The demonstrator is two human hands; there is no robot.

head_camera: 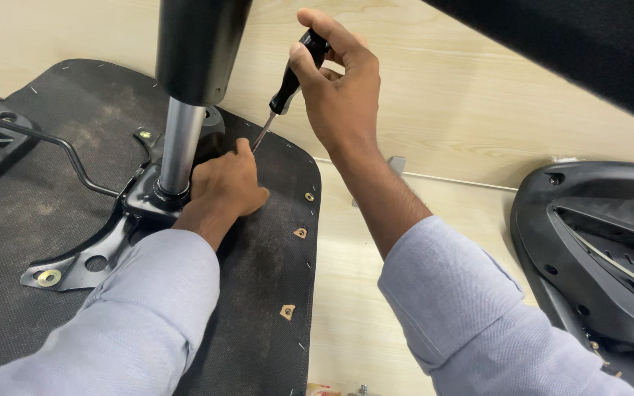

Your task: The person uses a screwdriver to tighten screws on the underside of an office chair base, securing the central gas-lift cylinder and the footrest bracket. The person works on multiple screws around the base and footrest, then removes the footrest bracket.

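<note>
Hands are working at the underside of an office chair seat [273, 242], which is lying upside down on a pale wooden floor [420, 110]. Taking the chrome column [180, 143] as landmark: the right hand [339, 92] is closing around the black handle of a screwdriver [291, 77] just right of the column, tilting it so the thin shaft is angling down toward the black metal plate [104, 249] at the column's foot. The left hand [227, 183] is resting curled against the plate, touching the column's base; whether it is pinching anything I cannot tell, since the fingertips are hidden. A thin bent lever [53, 143] is sticking out left of the column. Far to the right, a black plastic shell [588, 242] is lying apart.

The screwdriver is looking light and stiff, with a smooth handle that is best taken high, as now. The seat is looking heavy and rigid under its fabric; the plate is giving the firmest hold.
</note>
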